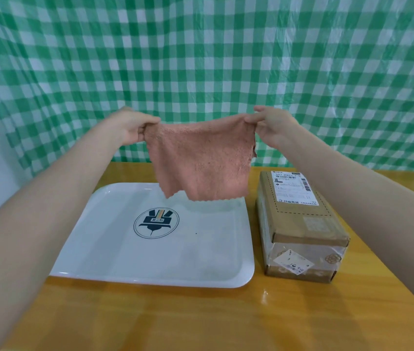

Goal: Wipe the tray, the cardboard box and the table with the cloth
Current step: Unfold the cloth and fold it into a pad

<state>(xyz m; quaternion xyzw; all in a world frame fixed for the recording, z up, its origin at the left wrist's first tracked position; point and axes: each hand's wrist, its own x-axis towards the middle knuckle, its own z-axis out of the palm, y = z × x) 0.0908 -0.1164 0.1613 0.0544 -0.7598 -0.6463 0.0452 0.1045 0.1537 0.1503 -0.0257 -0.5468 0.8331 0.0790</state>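
A pink cloth (200, 158) hangs spread in the air above the far end of the tray. My left hand (132, 125) pinches its upper left corner and my right hand (271, 124) pinches its upper right corner. Below lies a white tray (130, 264) with a dark round logo, flat on the wooden table (200, 320). To the right of the tray stands a taped cardboard box (299, 224) with a white shipping label on top. The cloth touches neither the tray nor the box.
A green and white checked sheet (205, 59) hangs behind the table as a backdrop. Bare wood shows in front of the tray and the box, and a narrow strip runs between them. The table's right edge slants past the box.
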